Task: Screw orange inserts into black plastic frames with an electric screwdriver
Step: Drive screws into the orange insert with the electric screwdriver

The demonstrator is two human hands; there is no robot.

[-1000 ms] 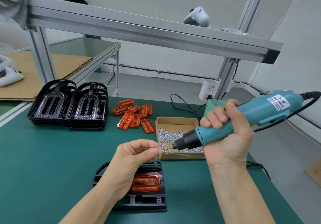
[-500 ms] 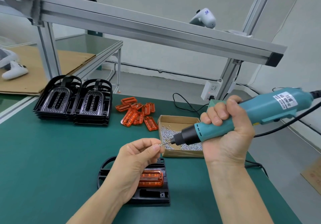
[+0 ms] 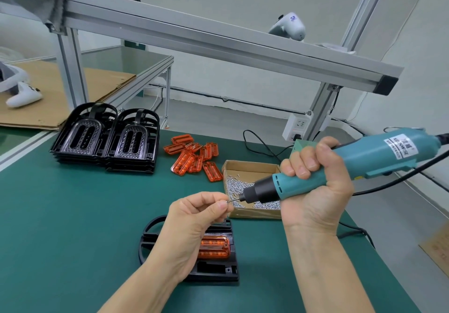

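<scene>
Left hand (image 3: pixel 194 218) fingers (image 3: pixel 220 204) pinch a small screw (image 3: pixel 230 200) at the bit of a teal electric screwdriver (image 3: pixel 340 167), gripped by the right hand (image 3: pixel 313 188). Below, a black frame w/ orange insert (image 3: pixel 213 247) lies on the green tabletop (image 3: pixel 73 215), near a screw box (image 3: pixel 250 174), loose inserts (image 3: pixel 194 157) & stacked frames (image 3: pixel 107 142).

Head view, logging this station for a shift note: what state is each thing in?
Teal electric screwdriver: gripped by right hand, bit at a screw.
Left hand: pinching a small screw.
Black plastic frame: flat on mat, orange insert seated.
Cardboard screw box: open.
Spare black frames: stacked.
</scene>
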